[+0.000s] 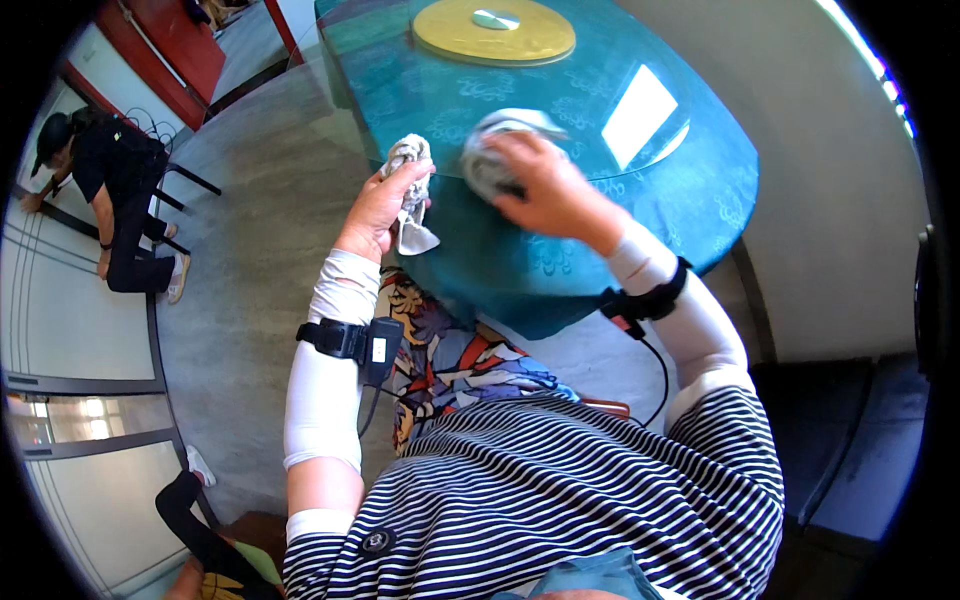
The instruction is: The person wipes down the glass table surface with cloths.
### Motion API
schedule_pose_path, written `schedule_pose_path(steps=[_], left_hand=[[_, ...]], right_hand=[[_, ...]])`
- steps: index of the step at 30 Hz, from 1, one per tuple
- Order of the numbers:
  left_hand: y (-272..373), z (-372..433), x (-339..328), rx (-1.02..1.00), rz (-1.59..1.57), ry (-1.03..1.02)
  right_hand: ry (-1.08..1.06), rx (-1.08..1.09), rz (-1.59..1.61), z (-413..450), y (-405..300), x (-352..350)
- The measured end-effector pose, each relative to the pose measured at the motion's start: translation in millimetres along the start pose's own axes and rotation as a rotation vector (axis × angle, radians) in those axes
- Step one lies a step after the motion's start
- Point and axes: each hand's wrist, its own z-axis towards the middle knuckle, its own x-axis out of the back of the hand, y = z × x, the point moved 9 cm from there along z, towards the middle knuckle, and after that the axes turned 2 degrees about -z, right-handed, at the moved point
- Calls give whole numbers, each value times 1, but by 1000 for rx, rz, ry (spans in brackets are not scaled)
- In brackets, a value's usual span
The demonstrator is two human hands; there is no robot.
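My left hand (382,206) holds a bunched, off-white cloth (411,169) beside the table's left edge, with one end of it hanging down. Over the near part of the table, my right hand (547,184) is pressed on a grey-white cloth (499,127); hand and cloth are blurred. Beneath them lies a round glass turntable (525,150), on a table covered with a patterned teal tablecloth (705,202). A round yellow piece (442,34) with a silvery centre is at the middle of the glass.
At the far left a person in dark clothes (124,202) bends over by the glazed panels. Part of another person (180,502) shows at the lower left. A dark bench (847,435) stands at the right, below a pale wall (810,187). Red doors (169,52) are at the upper left.
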Motion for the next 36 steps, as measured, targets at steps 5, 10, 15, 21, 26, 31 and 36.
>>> schedule_pose_path(steps=[5,10,15,21,26,31,36], left_hand=[[-2,3,4,31,-101,52],[-10,8,7,73,-95,86],[-5,5,7,65,-57,84],[0,1,3,52,-137,62],[6,-5,-5,43,-113,-7],[5,-13,-12,69,-77,-27],[-5,-3,-10,96,-59,-89]], right_hand=[[-33,278,-375,13,-41,-32],[44,295,-592,2,-26,-28],[-69,237,-698,-23,6,-1],[-170,41,-823,-69,96,50],[-233,129,-820,-55,90,43],[-312,206,-864,-34,47,21],[-256,321,-912,-8,-15,-29]])
